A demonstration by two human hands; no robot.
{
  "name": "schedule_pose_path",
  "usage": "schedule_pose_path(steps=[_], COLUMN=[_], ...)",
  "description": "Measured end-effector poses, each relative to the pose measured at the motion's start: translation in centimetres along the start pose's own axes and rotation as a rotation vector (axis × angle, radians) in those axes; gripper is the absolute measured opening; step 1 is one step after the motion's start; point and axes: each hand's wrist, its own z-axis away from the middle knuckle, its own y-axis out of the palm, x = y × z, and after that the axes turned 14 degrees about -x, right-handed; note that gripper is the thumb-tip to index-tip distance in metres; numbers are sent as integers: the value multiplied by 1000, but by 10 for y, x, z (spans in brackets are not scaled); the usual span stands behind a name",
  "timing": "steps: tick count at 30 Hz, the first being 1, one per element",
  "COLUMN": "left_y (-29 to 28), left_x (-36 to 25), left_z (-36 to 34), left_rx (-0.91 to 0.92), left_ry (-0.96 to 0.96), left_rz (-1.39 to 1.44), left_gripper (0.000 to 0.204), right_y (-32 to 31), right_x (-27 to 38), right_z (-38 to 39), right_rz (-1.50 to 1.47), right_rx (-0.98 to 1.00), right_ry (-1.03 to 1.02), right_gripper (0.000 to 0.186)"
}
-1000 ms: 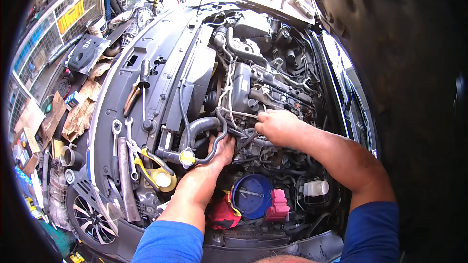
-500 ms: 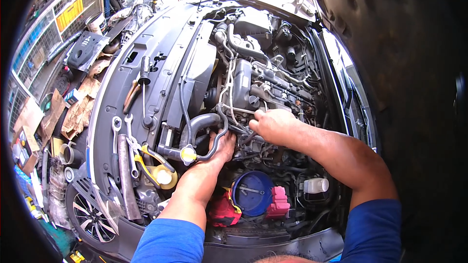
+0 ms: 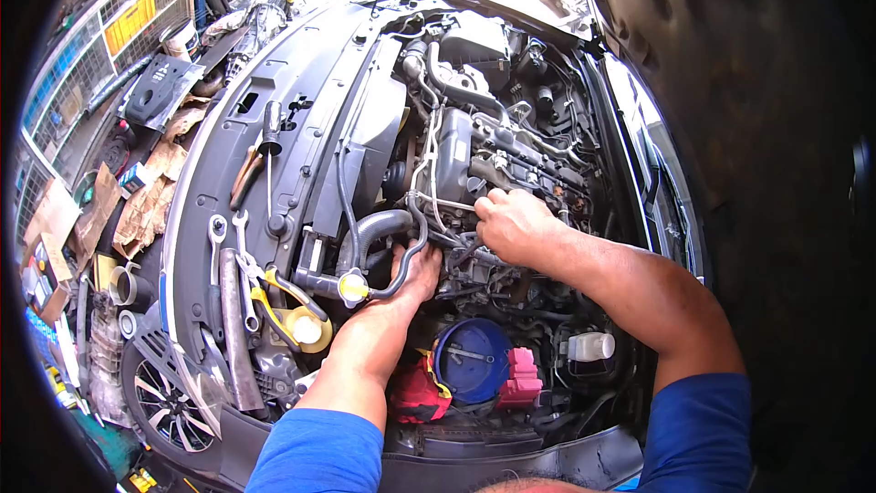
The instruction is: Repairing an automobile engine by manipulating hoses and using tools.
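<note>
My left hand (image 3: 418,271) reaches down into the engine bay beside a thick black radiator hose (image 3: 379,230). Its fingertips are hidden among the hoses and parts. Over the near end of the engine (image 3: 453,155), my right hand (image 3: 513,225) is closed, fingers curled. A thin pale metal rod (image 3: 452,204) runs up to those fingers; whether it is a tool or a pipe, and whether they grip it, I cannot make out. The black oil filler cap (image 3: 475,185) sits just beyond that hand. The radiator cap (image 3: 352,288) is next to my left wrist.
On the front panel lie a screwdriver (image 3: 270,132), a ratchet (image 3: 216,237), a combination wrench (image 3: 245,265), yellow-handled pliers (image 3: 274,310) and a metal tube (image 3: 234,333). A blue round container (image 3: 474,379) holding a tool stands by a red cloth (image 3: 422,393). The raised hood (image 3: 730,128) looms right.
My right hand has shifted slightly to the right and up, its fingers curling differently near the rod. My left hand stays in place.
</note>
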Motion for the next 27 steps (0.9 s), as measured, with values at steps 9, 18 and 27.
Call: schedule_pose_path(steps=[9,18,27], left_y=[11,77,4], left_x=[0,1,-1], left_z=[1,-7,1], left_rx=[-30,-407,-24], left_ry=[3,39,-1], left_rz=[13,-321,-31], left_gripper=[34,33,36], right_y=[-4,4,-1], right_x=[-13,-17,-6], right_z=[-14,22,-2], right_rz=[-315,-226,-338], right_rx=[402,-82,156], right_ry=[323,-154,297], right_gripper=[35,14,16])
